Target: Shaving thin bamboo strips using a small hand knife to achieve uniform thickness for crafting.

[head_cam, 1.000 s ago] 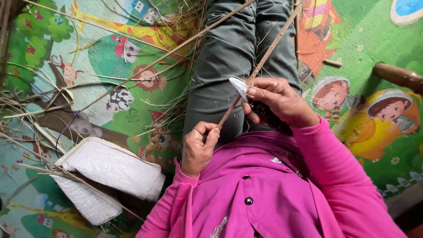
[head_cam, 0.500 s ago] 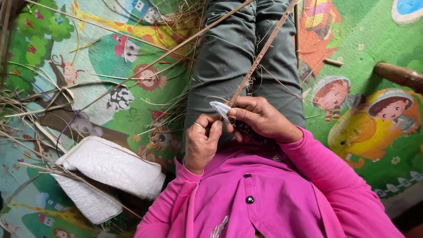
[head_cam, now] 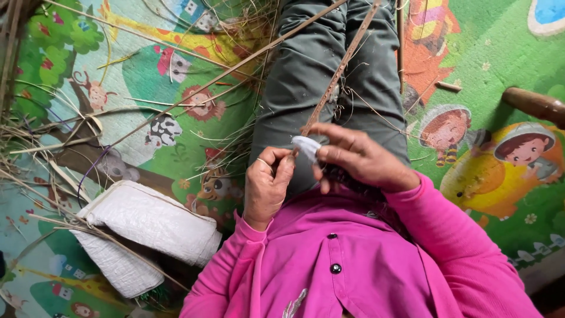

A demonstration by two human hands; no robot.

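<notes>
I sit on a colourful play mat with my grey-trousered legs stretched out. My left hand pinches the near end of a long thin brown stalk that runs up across my lap. My right hand grips a short knife whose pale blade lies against the stalk, close to my left fingers. A ring sits on one left finger. Both arms wear bright pink sleeves.
Dry stalks and straw lie scattered over the mat on the left and around my legs. A folded white woven sack rests at lower left. A brown wooden handle pokes in from the right edge.
My right hand with the knife has slid down the stalk towards my left hand. The two hands are now close together over my lap.
</notes>
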